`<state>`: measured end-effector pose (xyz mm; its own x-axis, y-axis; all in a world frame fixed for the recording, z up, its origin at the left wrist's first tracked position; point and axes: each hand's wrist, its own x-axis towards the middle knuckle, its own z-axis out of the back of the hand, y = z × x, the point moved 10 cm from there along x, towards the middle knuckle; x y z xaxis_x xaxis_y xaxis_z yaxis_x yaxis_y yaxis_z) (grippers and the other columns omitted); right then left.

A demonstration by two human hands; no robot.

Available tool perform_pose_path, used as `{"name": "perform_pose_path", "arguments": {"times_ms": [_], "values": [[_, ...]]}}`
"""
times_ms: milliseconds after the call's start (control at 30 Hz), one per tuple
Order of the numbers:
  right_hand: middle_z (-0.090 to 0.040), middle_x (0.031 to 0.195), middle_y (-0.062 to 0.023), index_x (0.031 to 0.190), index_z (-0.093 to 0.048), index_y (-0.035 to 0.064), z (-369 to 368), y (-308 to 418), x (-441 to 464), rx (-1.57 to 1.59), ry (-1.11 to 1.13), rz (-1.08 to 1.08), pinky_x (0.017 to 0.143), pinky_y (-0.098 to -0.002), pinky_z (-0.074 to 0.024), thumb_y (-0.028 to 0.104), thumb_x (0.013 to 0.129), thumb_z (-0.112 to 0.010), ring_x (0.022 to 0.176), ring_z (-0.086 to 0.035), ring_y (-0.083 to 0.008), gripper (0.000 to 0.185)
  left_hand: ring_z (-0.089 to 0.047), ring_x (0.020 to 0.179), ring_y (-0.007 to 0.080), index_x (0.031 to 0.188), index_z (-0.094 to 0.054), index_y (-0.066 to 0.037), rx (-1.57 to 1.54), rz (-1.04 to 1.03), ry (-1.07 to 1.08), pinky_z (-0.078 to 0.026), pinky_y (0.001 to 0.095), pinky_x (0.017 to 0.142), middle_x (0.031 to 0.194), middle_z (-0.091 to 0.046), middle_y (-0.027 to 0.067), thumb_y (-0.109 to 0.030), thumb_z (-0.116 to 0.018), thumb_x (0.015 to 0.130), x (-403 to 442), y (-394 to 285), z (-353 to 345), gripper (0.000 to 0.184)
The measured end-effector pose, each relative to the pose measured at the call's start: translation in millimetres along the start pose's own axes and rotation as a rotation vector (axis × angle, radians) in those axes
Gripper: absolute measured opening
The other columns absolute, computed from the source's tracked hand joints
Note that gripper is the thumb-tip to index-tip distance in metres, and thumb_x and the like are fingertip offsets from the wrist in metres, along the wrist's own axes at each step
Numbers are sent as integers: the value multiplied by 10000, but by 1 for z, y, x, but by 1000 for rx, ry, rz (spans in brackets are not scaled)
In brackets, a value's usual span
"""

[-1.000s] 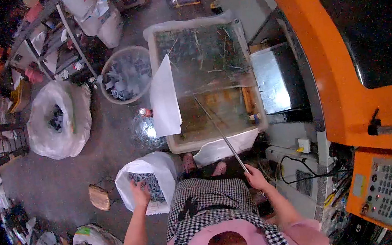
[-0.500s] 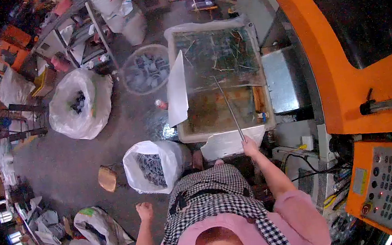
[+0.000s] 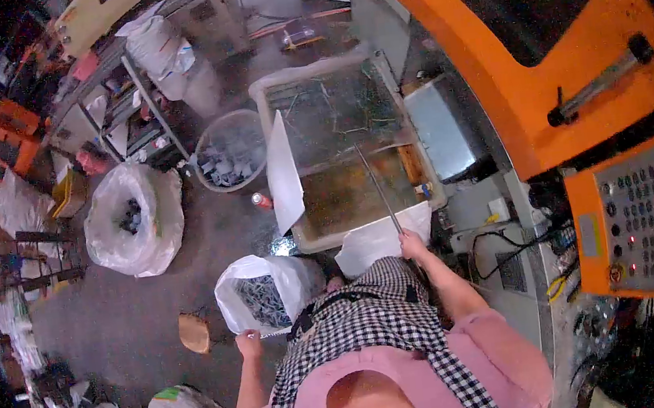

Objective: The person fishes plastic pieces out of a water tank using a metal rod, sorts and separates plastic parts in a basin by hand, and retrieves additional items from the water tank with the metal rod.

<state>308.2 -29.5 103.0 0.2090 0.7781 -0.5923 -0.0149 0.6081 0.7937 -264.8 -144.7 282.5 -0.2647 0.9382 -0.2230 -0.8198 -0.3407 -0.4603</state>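
The right hand [image 3: 411, 243] is closed around the near end of the long thin rod [image 3: 379, 190], which slants away over the tub [image 3: 319, 245], its far tip near the pale strips [image 3: 355, 131] lying there. Held only at that end, the rod has a long reach beyond the fist, so a small turn of the wrist could swing the tip wide and scatter or snag the strips; whether the tip is in the liquid or just above it, I cannot tell. The left hand [image 3: 248, 342] is by the near rim of the white sack [image 3: 299, 278], its fingers drawn in; whether they pinch the rim or anything else is too small to make out. If they do have hold of it, a tug could tip the sack and spill the grey pieces [image 3: 264, 300] inside. Farther out, the white sheet [image 3: 284, 176] stands along the tub's left side — a sideways sweep of the rod might knock it over, perhaps onto the red can [image 3: 262, 200] just beside it. The shiny patch [image 3: 282, 244] on the floor between sack and tub looks wet, so a foot could slip there. Off to the right, loose black cables [image 3: 498, 242] hang by the machine — an elbow drawn back carelessly could catch them.
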Motion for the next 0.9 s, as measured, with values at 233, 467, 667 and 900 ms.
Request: {"name": "perform_pose_path", "arguments": {"times_ms": [233, 467, 667, 900], "values": [[-338, 475, 17, 885, -481, 123, 47, -34, -27, -21, -118, -65, 290, -277, -234, 179, 864, -455, 327, -320, -120, 65, -583, 734, 360, 735, -656, -16, 74, 67, -59, -447, 401, 724, 720, -605, 216, -221, -629, 682, 39, 12, -10, 213], [-370, 481, -4, 956, -513, 59, 53, -57, -28, -260, -112, 50, 320, -300, -263, 149, 849, -486, 347, -366, -135, 142, -542, 805, 364, 768, -640, -18, 75, -114, -44, -417, 409, 754, 809, -590, 220, -224, -627, 688, 58, -10, -9, 221], [-485, 537, -63, 1138, -484, 23, 42, -49, -49, -400, -162, 56, 380, -324, -360, 159, 835, -503, 397, -451, -166, 332, -523, 860, 366, 786, -632, -18, -1, -67, 77, -404, 416, 772, 802, -583, 213, -217, -613, 696, 64, 9, -20, 219], [-568, 716, -135, 1201, -443, 15, 26, -11, -101, -554, -116, -56, 518, -353, -443, 185, 848, -468, 564, -550, -216, 393, -512, 892, 359, 800, -638, -28, 136, -81, 110, -394, 407, 805, 846, -586, 206, -231, -616, 690, 61, 4, -20, 232]]}}
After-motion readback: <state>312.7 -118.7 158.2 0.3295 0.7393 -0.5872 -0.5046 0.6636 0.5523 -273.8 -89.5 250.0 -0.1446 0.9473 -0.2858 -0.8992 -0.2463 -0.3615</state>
